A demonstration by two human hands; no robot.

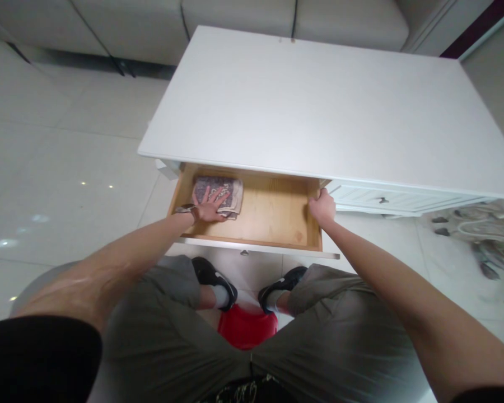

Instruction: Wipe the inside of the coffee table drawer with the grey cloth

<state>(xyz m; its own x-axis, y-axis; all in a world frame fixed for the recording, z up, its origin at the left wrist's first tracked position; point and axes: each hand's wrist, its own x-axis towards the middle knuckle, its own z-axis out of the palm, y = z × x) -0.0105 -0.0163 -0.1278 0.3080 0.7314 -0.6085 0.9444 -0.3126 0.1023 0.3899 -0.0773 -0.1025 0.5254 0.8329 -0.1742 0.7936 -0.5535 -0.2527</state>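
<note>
A wooden drawer [273, 215] with a white front is pulled out of a white table [319, 112]. In its left part lies a folded patterned cloth [235, 196], purple-grey with a pale border. My left hand [210, 206] rests flat on the cloth with its fingers spread. At the drawer's right side wall, my right hand [322, 207] is closed around the top edge, with part of its fingers hidden. A small knob [244, 252] sits at the middle of the drawer front.
Right of the open drawer is a second, closed drawer [378, 198] with its own knob. A grey sofa [243, 17] stands behind the table. Below me is a red stool [247, 327] between my shoes. Chair legs [489, 268] show on the tiled floor at right.
</note>
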